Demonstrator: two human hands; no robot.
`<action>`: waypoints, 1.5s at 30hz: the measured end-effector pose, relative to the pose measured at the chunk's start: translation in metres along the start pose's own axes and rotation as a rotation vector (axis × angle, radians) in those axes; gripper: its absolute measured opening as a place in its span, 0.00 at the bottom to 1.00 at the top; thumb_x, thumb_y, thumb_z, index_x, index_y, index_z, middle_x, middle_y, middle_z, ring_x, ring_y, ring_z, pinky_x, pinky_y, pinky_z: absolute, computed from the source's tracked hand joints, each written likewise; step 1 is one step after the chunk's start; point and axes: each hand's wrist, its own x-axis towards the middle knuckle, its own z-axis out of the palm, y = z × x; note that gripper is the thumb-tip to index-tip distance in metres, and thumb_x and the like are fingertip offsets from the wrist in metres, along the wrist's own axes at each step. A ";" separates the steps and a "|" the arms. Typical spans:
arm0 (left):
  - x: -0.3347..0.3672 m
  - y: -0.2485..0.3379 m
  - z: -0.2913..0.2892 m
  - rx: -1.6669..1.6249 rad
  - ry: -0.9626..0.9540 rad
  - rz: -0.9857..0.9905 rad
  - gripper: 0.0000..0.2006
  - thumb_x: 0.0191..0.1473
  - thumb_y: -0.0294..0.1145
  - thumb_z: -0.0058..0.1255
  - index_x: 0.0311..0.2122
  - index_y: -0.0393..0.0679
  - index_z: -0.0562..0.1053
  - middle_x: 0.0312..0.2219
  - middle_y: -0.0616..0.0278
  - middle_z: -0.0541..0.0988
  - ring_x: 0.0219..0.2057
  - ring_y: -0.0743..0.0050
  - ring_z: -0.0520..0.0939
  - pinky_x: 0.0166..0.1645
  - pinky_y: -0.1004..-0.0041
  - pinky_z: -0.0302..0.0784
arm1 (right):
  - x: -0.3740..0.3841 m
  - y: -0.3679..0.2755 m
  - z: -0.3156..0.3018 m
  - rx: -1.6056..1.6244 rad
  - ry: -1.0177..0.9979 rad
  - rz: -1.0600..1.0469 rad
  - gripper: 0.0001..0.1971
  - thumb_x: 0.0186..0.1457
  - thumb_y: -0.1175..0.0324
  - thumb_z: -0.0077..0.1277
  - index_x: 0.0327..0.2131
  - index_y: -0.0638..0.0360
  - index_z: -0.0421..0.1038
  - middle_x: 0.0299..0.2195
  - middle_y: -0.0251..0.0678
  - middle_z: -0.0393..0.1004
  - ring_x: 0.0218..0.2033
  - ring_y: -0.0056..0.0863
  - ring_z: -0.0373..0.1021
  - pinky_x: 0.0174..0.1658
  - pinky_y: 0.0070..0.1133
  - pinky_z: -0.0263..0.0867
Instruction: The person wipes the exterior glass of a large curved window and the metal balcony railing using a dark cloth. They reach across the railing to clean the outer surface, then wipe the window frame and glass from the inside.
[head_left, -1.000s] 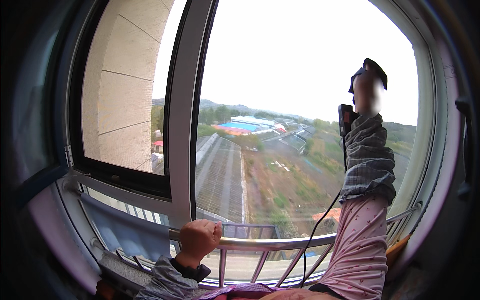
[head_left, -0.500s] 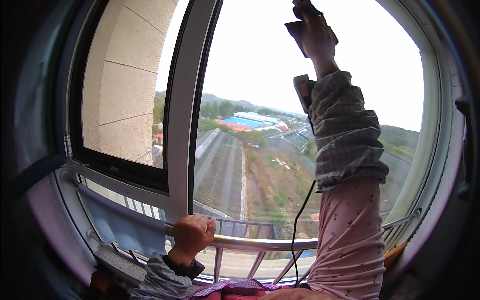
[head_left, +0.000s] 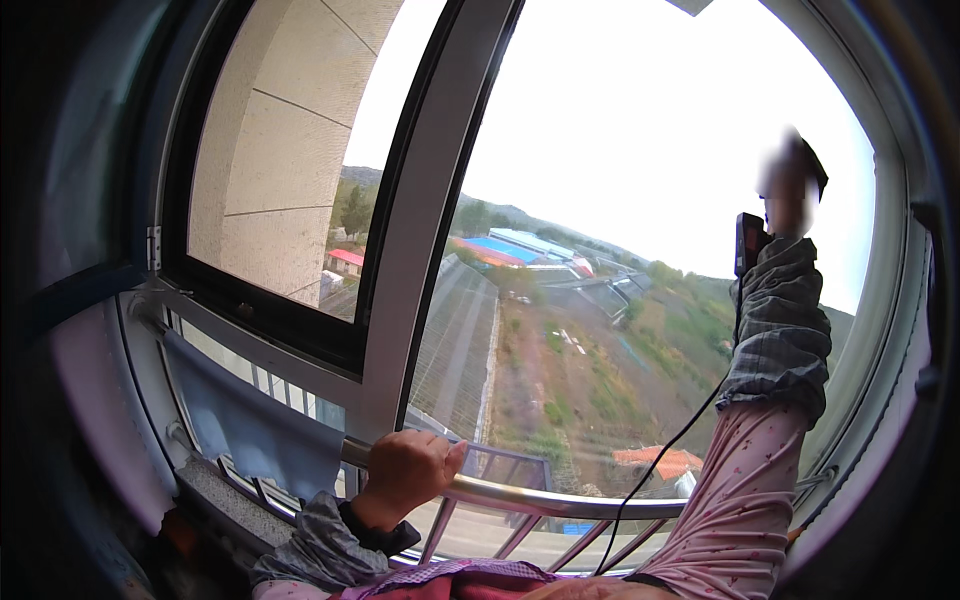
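My left hand [head_left: 408,478] is closed round the metal railing [head_left: 530,498] below the window. A black band [head_left: 385,535] sits on that wrist. Out at the right, my right arm stretches up to the large window pane [head_left: 620,130]. My right hand [head_left: 790,205] is smeared by motion there, close to the right side of the frame. A dark, cloth-like piece [head_left: 817,172] shows past its fingers, against the bright glass. A black box-shaped device [head_left: 748,243] is at the right wrist, with a black cable [head_left: 660,455] hanging from it.
A grey-blue cloth [head_left: 255,425] hangs over the railing at the left. Above it is a black-framed window section [head_left: 265,320], beside the light upright post [head_left: 425,190]. A stone sill [head_left: 215,510] runs low at the left. Roofs and fields lie outside.
My right hand has swept right and down across the pane with the dark cloth-like piece. My left hand stays on the railing. The whole view has shifted and tilted somewhat.
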 end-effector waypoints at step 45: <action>-0.001 -0.003 0.000 -0.057 0.017 0.009 0.19 0.57 0.43 0.57 0.17 0.46 0.72 0.16 0.60 0.74 0.20 0.57 0.79 0.26 0.59 0.74 | -0.055 -0.096 -0.049 0.402 0.140 0.079 0.20 0.65 0.72 0.48 0.60 0.48 0.68 0.57 0.40 0.73 0.58 0.43 0.70 0.59 0.36 0.68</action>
